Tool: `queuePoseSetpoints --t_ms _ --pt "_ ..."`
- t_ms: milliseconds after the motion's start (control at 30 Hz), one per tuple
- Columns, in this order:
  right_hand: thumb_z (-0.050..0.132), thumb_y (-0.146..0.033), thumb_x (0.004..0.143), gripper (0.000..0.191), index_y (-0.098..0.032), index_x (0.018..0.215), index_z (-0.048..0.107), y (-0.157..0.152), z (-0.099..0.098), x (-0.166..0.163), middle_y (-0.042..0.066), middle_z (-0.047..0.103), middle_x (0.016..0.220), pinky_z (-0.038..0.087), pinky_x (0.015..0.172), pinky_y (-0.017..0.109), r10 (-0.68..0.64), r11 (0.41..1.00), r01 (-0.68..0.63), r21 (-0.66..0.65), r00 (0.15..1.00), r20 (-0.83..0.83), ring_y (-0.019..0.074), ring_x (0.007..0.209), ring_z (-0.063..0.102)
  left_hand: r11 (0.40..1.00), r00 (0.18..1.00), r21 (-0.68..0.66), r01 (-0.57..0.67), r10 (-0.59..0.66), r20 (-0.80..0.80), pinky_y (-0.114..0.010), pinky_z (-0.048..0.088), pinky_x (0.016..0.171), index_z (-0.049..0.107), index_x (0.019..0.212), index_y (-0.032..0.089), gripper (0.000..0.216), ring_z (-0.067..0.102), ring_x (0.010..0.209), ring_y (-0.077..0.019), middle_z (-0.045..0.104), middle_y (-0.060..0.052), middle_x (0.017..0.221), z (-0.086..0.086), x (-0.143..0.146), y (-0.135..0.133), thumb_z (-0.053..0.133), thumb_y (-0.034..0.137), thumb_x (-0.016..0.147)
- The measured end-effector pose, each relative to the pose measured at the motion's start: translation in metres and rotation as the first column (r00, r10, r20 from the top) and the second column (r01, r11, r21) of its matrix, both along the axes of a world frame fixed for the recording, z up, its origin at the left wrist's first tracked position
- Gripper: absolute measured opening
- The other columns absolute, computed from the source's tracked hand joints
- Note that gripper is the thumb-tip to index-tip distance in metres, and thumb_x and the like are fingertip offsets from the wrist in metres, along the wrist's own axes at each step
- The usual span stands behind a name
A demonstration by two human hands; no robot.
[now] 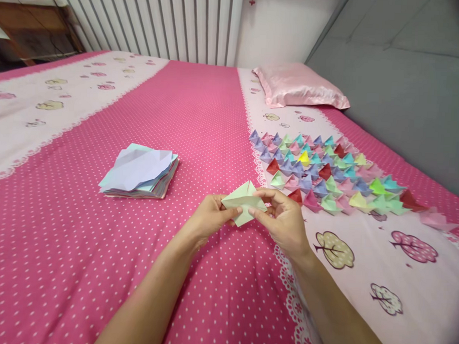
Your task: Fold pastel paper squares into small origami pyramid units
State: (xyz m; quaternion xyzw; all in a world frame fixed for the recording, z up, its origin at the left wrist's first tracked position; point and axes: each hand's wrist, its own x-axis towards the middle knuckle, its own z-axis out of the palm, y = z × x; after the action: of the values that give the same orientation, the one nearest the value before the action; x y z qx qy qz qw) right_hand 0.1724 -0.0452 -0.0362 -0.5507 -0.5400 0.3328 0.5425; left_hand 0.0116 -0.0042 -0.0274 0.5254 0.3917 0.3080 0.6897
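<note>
A pale green folded paper (243, 202) is held just above the pink dotted bedsheet (97, 247), pinched from both sides. My left hand (209, 217) grips its left corner with closed fingers. My right hand (283, 217) pinches its right edge and top flap. To the left lies a stack of coloured paper squares (140, 172), the top sheet creased. To the right, several small folded paper boats (320, 173) in many colours stand in rows on the sheet's pale band.
A pink satin pillow (299, 86) lies at the head of the bed. A grey padded headboard (409, 73) runs along the right. A white radiator (163, 19) and a wooden desk (30, 29) stand behind the bed.
</note>
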Motion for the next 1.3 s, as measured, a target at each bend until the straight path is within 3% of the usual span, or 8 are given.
queuePoseSetpoints --t_ms 100,233,433,600,733,900,1100,1300 --pt "0.068 -0.019 0.067 0.028 -0.022 0.095 0.064 0.000 0.000 0.000 0.003 0.066 0.089 0.050 0.062 0.028 0.032 0.999 -0.033 -0.023 0.999 -0.002 0.0160 0.074 0.062 1.000 1.000 -0.018 0.004 -0.004 0.011 -0.022 0.035 0.056 0.069 0.072 0.011 0.019 0.048 0.053 -0.0079 0.062 0.000 0.058 -0.001 0.001 0.000 0.072 0.026 0.061" --pt "0.067 -0.016 0.067 0.016 -0.022 0.082 0.068 0.000 0.000 0.000 0.004 0.066 0.096 0.050 0.060 0.027 -0.008 0.999 0.003 0.043 0.994 0.110 0.0174 0.080 0.063 0.998 0.998 -0.066 -0.017 0.021 0.057 -0.021 0.038 0.058 0.069 0.071 0.011 0.015 0.051 0.054 -0.0080 0.064 -0.001 0.061 0.003 0.003 -0.002 0.071 0.025 0.064" --pt "0.056 -0.006 0.068 0.030 -0.025 0.083 0.072 -0.001 0.002 0.000 0.003 0.063 0.108 0.047 0.088 0.034 -0.025 0.981 -0.019 0.191 0.974 0.224 0.0189 0.101 0.060 0.981 0.984 -0.193 -0.018 0.051 0.168 -0.025 0.045 0.070 0.071 0.077 0.011 0.018 0.059 0.065 -0.0114 0.069 -0.006 0.072 0.011 0.006 -0.004 0.072 0.023 0.064" --pt "0.055 -0.007 0.066 0.034 -0.022 0.092 0.070 -0.006 0.009 0.002 0.005 0.064 0.106 0.046 0.090 0.037 -0.004 0.971 -0.074 0.227 0.946 0.325 0.0217 0.103 0.058 0.982 0.953 -0.186 0.034 0.025 0.303 -0.026 0.046 0.077 0.070 0.086 0.012 0.017 0.061 0.073 -0.0120 0.070 -0.007 0.084 0.009 0.004 -0.003 0.064 0.016 0.071" --pt "0.062 -0.016 0.072 0.013 -0.022 0.079 0.069 -0.005 0.009 0.000 0.004 0.065 0.096 0.049 0.081 0.036 -0.126 0.963 0.043 0.267 0.945 0.303 0.0196 0.088 0.062 0.990 0.936 -0.127 0.068 -0.019 0.351 -0.026 0.044 0.080 0.069 0.093 0.015 0.024 0.060 0.078 -0.0122 0.070 -0.006 0.087 0.010 0.004 -0.005 0.066 0.013 0.069" --pt "0.066 -0.018 0.071 0.005 -0.022 0.073 0.064 -0.003 0.002 -0.004 0.003 0.064 0.092 0.049 0.079 0.034 -0.161 0.959 0.092 0.268 0.955 0.250 0.0186 0.087 0.062 0.999 0.973 -0.028 -0.045 0.051 0.226 -0.023 0.043 0.072 0.071 0.080 0.013 0.019 0.059 0.071 -0.0118 0.069 -0.005 0.076 0.007 0.010 -0.007 0.072 0.026 0.067" --pt "0.069 -0.018 0.069 0.039 -0.025 0.101 0.049 -0.002 0.002 -0.007 -0.001 0.062 0.086 0.051 0.071 0.030 -0.086 0.986 0.097 0.137 0.993 -0.082 0.0157 0.079 0.062 0.984 0.977 0.060 -0.168 0.158 0.140 -0.022 0.039 0.058 0.070 0.069 0.012 0.021 0.051 0.056 -0.0089 0.064 0.000 0.062 0.000 0.013 -0.007 0.072 0.033 0.064" --pt "0.065 -0.020 0.071 0.043 -0.025 0.110 0.045 -0.004 0.006 -0.008 0.000 0.063 0.083 0.051 0.064 0.027 -0.036 0.999 0.040 0.031 0.992 -0.119 0.0143 0.071 0.062 0.974 0.977 0.155 -0.164 0.182 -0.110 -0.020 0.025 0.045 0.064 0.057 0.011 0.027 0.037 0.045 -0.0060 0.050 0.003 0.048 0.004 0.011 -0.007 0.071 0.037 0.061"
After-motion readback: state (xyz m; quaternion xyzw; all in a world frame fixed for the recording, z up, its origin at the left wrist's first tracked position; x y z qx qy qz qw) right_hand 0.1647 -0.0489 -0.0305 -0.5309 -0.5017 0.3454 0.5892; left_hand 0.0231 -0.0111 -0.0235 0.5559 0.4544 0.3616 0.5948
